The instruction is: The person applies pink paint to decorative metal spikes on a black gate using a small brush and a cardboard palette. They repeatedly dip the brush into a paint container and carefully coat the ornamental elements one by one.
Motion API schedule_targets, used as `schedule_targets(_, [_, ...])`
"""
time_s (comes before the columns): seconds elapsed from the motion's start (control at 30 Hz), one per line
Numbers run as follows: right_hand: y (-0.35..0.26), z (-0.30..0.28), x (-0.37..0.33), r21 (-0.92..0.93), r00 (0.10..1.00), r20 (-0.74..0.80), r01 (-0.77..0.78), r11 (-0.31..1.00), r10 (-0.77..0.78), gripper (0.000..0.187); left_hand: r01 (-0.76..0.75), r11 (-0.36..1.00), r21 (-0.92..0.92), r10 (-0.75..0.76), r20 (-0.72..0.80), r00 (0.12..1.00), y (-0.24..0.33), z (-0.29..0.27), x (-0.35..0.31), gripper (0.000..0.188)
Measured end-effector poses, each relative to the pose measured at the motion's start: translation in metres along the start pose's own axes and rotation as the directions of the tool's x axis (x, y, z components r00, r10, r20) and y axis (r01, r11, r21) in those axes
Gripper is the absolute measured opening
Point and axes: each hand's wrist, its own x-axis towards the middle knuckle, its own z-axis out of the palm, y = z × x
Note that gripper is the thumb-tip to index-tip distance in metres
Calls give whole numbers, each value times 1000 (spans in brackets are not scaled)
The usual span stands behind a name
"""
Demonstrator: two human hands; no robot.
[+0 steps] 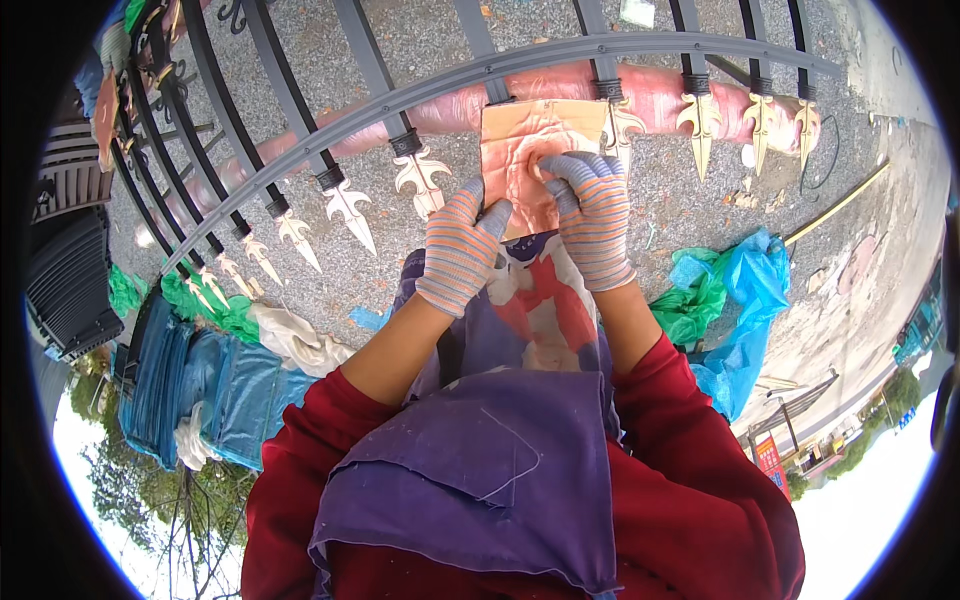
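Note:
A creased, orange-brown cardboard sheet is held up in front of me, covering part of a fence's spear-shaped tips. My left hand, in a striped knit glove, grips its lower left edge between thumb and fingers. Curled fingers of my right hand, gloved alike, pinch the sheet at its right side. Just left of the sheet is a pale gold spearhead on a dark fence bar. Another spearhead shows partly behind the sheet's right edge. What lies directly behind the sheet is hidden.
A curved grey fence rail crosses ahead, above a pink plastic-wrapped roll. Blue and green plastic lies at right, near a yellow strip. Blue-wrapped stacks stand at left. Another person's gloved hand appears upper left.

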Motion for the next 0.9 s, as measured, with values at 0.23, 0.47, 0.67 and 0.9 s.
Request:
schedule_targets(0.23, [59, -24, 0, -130, 980, -123, -171, 977, 155, 12, 24, 966, 257, -16, -31, 999, -3, -27, -12, 20])
schedule_targets(0.47, [101, -16, 35, -399, 996, 36, 84, 913, -76, 12, 142, 989, -47, -142, 8, 990, 4, -32, -8, 22])
schedule_targets(0.67, [110, -36, 38, -420, 992, -94, -115, 900, 83, 12, 295, 938, -182, -292, 43, 955, 14, -40, -13, 21])
schedule_targets(0.9, [119, -25, 46, -446, 980, -145, -187, 875, 136, 11, 59, 996, 69, -57, -28, 998, 17, -41, -13, 18])
